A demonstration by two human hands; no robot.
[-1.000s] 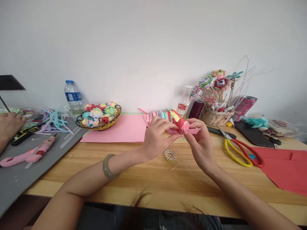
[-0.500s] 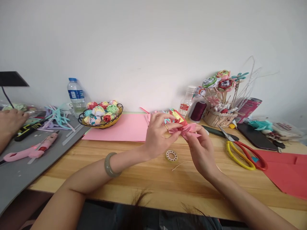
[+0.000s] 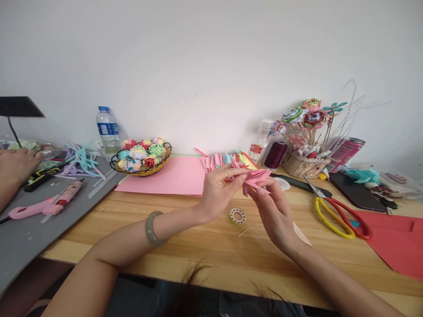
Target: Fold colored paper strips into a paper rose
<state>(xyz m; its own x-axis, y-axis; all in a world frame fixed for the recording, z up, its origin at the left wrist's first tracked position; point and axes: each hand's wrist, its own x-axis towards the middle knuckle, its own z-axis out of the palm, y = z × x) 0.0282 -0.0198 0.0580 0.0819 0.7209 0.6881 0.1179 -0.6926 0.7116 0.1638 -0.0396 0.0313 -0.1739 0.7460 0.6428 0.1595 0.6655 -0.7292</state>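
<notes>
A piece of folded pink paper with fanned pleats is held above the worktop, pinched at its left side between the thumb and fingers of the left hand and gripped from below and the right by the right hand. A thin gold-coloured ring is worn on the left hand, and a grey-green stone-like bangle on that forearm. Below the paper, a small roll of tape with a white, dotted core is seen lying near a length of pale string. Behind the hands, a row of pleated strips in pink, blue and other colours is set out beside flat pink paper sheets. To the right, scissors with one yellow and one red handle are laid by red paper and a black phone; farther back, a maroon thread spool is flanked by a clear bottle with a red label and a light wooden planter filled with paper flowers. To the left, a black-rimmed yellow basket is heaped with paper roses, while a pink glue gun is placed on a grey mat, near another person's hand.
</notes>
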